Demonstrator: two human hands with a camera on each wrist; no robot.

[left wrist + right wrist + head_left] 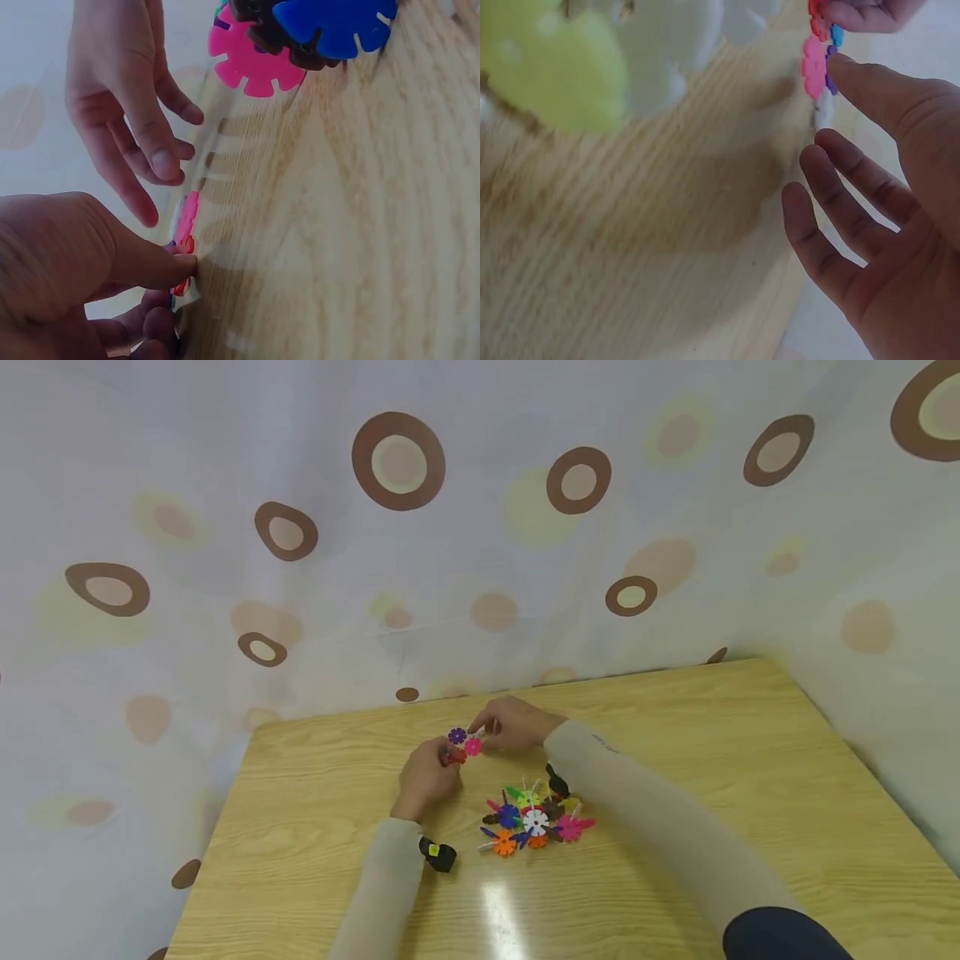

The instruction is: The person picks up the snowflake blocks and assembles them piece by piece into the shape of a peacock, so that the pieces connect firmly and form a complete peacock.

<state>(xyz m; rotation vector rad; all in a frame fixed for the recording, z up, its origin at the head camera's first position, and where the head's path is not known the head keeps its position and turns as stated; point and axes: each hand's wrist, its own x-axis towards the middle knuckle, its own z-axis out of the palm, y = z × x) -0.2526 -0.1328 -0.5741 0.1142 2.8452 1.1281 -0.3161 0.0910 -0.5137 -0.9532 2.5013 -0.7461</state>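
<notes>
My left hand (431,773) pinches a small joined group of notched plastic discs by its red disc (187,246), between thumb and fingers. A pink disc (472,746) and a purple disc (457,736) belong to this group. White (823,111) and light blue (837,34) discs show at its edges in the right wrist view. From the other side, my right hand (514,723) reaches in with its fingers spread and relaxed. Its thumb (855,79) overlaps the purple disc in that view, and the fingertips lie close by the white one.
A cluster of joined discs in several colours, with a white disc (536,822) near its middle, rests on the wooden table (315,827) between the forearms. A patterned cloth wall (450,568) rises behind the table. Black straps (438,855) are on both wrists.
</notes>
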